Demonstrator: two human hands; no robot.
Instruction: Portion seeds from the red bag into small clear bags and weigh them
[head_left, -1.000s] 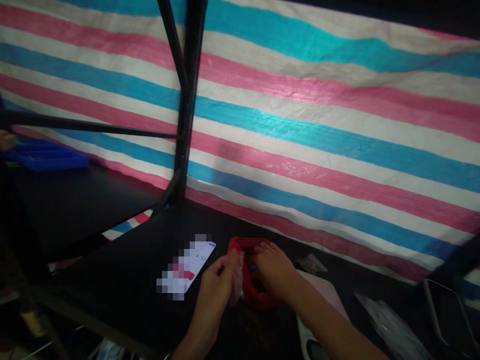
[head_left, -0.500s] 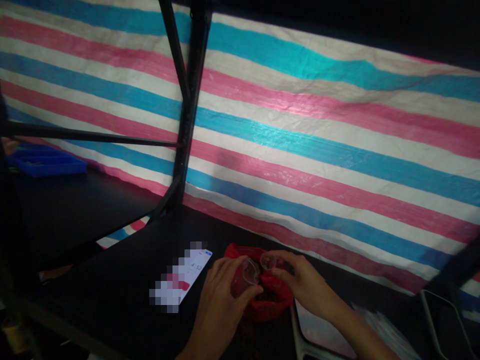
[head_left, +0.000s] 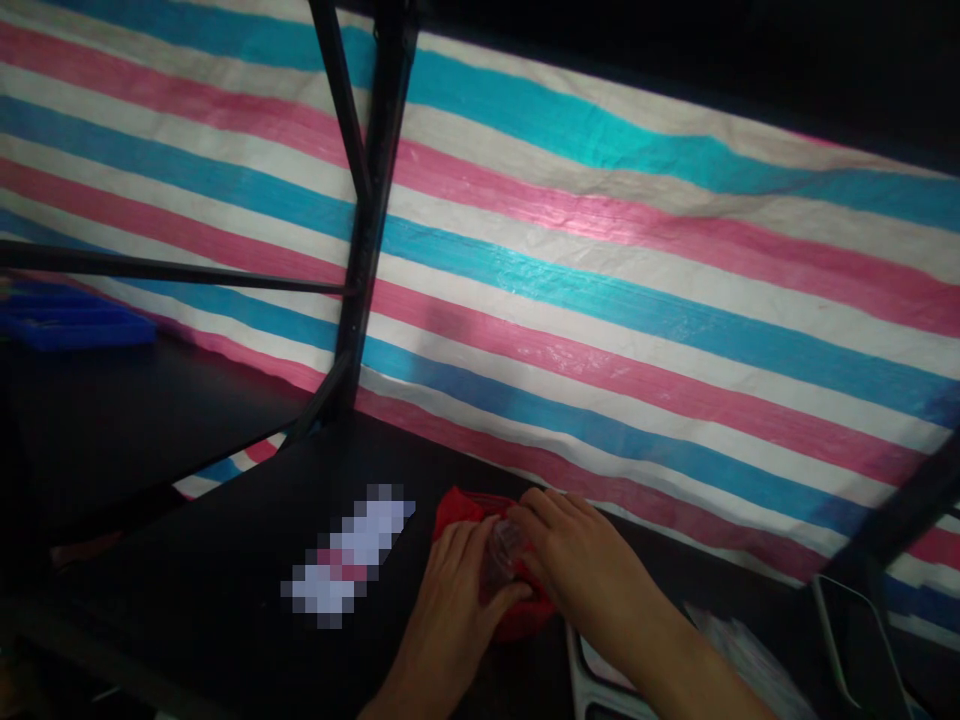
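My left hand [head_left: 459, 590] gripped a clear cup [head_left: 505, 548] over the red bag [head_left: 517, 624], likely against spills; right hand [head_left: 574, 545] fingers' hold, I couldn't tell.

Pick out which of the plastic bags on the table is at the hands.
The red bag, with the left hand and right hand at it, a clear container between them. The clear bags lie apart, farther right.
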